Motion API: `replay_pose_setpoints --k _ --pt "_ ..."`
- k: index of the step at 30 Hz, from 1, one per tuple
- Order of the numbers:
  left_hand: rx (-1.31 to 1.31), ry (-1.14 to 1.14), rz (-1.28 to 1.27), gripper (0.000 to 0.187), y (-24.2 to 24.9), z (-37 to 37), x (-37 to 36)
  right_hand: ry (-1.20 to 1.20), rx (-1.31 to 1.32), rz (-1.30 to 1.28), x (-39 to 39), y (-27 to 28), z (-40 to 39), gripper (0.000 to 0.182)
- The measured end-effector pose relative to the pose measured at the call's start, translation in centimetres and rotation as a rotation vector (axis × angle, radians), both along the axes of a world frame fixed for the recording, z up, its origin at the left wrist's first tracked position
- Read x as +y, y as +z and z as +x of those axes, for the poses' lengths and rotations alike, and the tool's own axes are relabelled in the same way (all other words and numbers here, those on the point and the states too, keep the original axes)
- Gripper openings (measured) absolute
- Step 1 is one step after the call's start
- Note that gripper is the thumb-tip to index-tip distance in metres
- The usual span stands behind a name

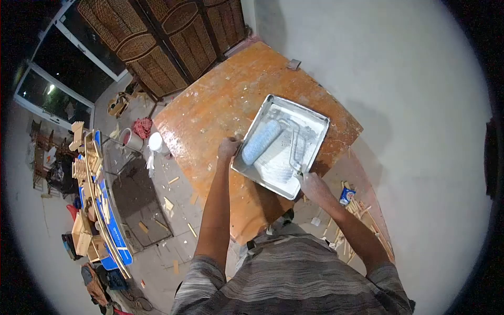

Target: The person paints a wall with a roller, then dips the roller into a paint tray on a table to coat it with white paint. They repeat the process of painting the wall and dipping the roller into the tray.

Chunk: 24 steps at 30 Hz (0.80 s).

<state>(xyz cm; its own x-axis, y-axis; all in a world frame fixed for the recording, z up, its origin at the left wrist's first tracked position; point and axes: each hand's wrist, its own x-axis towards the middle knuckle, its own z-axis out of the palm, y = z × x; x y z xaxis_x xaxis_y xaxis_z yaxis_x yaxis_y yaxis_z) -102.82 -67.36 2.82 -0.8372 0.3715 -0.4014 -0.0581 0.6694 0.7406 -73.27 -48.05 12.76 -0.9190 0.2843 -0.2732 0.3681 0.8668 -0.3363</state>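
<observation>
A white-coated paint tray (274, 187) is over the orange-brown tabletop, tilted in my view. Inside it lies a paint roller (262, 142) with a pale blue fluffy sleeve, its bent wire frame running down to the tray's lower right side. My left hand (228, 148) is closed on the left rim of the tray. At the lower right corner my right hand (314, 188) is closed around the roller's handle, right at the tray rim; the grip itself is mostly hidden by the fingers.
The stained wooden tabletop (210, 105) extends around the tray, with a small grey block (294, 64) at its far edge. White buckets (156, 142) stand on the floor to the left. Wood strips (362, 215) lie at the right, and a blue table (116, 231) carries more wood.
</observation>
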Motion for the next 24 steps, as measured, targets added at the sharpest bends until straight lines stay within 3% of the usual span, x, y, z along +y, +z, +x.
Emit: replay_pose_setpoints --k 4,8,10,11,13,14,17,20,24 --pt "-0.140 0.006 0.120 0.032 0.6 0.8 0.3 0.032 0.067 -0.061 -0.4 -1.4 2.6 0.027" --pt "0.083 -0.090 0.009 0.029 -1.3 0.6 0.5 -0.035 0.071 -0.116 -2.4 -2.0 4.0 0.024" --pt "0.191 -0.146 -0.089 0.024 -0.6 1.0 0.7 -0.142 0.041 -0.315 -3.4 0.3 4.6 0.034" --pt "0.057 -0.118 -0.007 0.024 -1.0 1.1 0.7 -0.196 0.025 -0.416 -4.0 1.7 5.1 0.041" --pt "-0.214 -0.061 0.153 0.025 -2.2 1.2 0.8 -0.147 0.077 -0.309 -5.2 3.3 6.3 0.040" --pt "-0.248 -0.114 0.142 0.026 -0.2 1.9 0.6 -0.122 0.099 -0.257 -5.8 3.5 6.9 0.039" --pt "-0.389 -0.007 0.238 0.023 0.4 3.6 0.6 -0.343 -0.096 -0.636 -6.2 2.6 8.8 0.025" --pt "-0.500 -0.055 0.248 0.026 -1.2 4.6 0.2 -0.530 -0.156 -0.685 -7.1 3.1 9.1 0.027" --pt "-0.507 -0.010 0.250 0.023 1.8 6.2 0.6 -0.129 -0.067 -0.204 -8.7 0.9 11.0 0.034"
